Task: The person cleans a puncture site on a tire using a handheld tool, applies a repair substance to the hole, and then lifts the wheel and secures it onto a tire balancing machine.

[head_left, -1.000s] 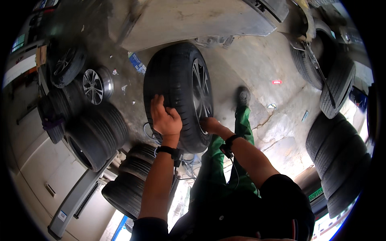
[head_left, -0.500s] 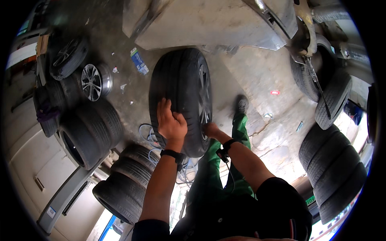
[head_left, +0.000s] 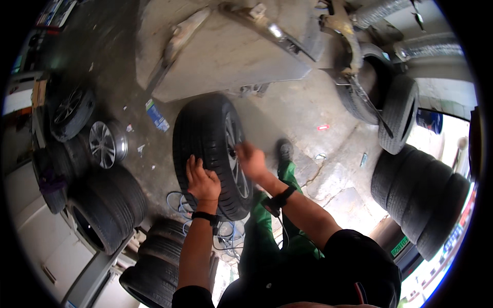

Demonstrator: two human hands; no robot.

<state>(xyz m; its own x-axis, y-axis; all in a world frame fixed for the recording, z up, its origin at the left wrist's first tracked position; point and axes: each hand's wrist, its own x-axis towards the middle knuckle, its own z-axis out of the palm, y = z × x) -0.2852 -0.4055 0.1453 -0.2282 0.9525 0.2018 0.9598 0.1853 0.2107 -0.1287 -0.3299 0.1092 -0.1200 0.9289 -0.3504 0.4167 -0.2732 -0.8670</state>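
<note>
Apparent steadying step: your tire on its spoked alloy rim stands upright on the floor before you. Your left hand lies fingers extended against it, grasping nothing; your right hand curls beside the spokes, hold unclear. The next move likely calls for balance.

Floor bright right, dim far left; glare at near right edge; right hand blurred; edges bent, corners black.
</note>
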